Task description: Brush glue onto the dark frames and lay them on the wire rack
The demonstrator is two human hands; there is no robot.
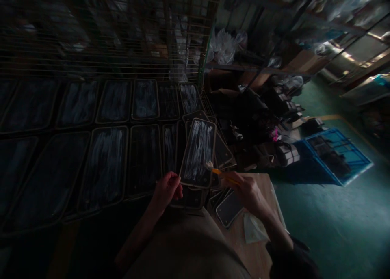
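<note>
A dark rectangular panel (199, 149) with rounded corners and a pale edge lies at the middle, its face streaked with white coating. My left hand (168, 188) pinches its lower left corner between thumb and fingers. In my right hand (243, 187) is a brush (217, 171) with a yellow handle, its whitish bristles against the panel's lower right part. Under this panel several similar dark panels (224, 151) are stacked askew. More dark panels (230, 208) lie on the wooden board below my right hand.
Rows of white-streaked panels (105, 165) spread to the left, before a wire mesh rack (122, 39). Shelves with plastic bags (225, 45) stand behind. On the right are dark bundled goods (286, 153) and a blue crate (338, 157) on the green floor (344, 218).
</note>
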